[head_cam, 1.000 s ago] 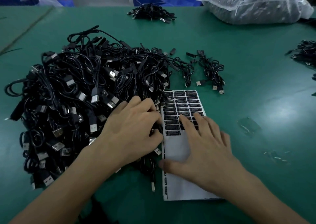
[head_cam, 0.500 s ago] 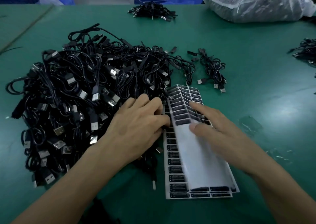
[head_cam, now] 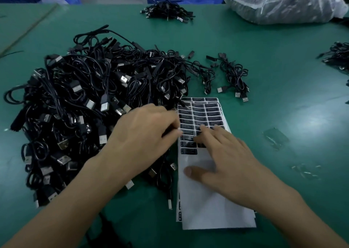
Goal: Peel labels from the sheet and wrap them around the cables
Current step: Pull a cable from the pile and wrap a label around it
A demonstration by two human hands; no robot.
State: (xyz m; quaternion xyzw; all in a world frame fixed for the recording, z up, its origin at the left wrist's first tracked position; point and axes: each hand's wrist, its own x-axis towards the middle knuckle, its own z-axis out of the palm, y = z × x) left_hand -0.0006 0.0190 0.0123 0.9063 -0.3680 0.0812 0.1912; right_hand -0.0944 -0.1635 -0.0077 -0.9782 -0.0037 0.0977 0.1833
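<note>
A big heap of black USB cables (head_cam: 85, 106) covers the left of the green table. To its right lies a white label sheet (head_cam: 211, 210); rows of black labels (head_cam: 205, 113) fill its far half, and another sheet's edge shows beneath. My right hand (head_cam: 226, 159) rests flat on the sheet, fingers spread and fingertips on the nearest label rows. My left hand (head_cam: 145, 136) sits at the sheet's left edge with fingers and thumb curled together, seemingly pinching a thin black cable (head_cam: 169, 189) that trails out below the palm.
A small cable bundle (head_cam: 234, 77) lies beyond the sheet, and another pile (head_cam: 166, 11) sits at the far side. A clear plastic bag (head_cam: 283, 2) of cables fills the far right. More cables (head_cam: 338, 56) reach the right edge. Clear film scraps (head_cam: 275, 138) lie right of the sheet.
Half a second ago my right hand held the top sheet slanted, showing a full sheet below. Now it lies flat again under my spread hand. My left hand has barely moved.
</note>
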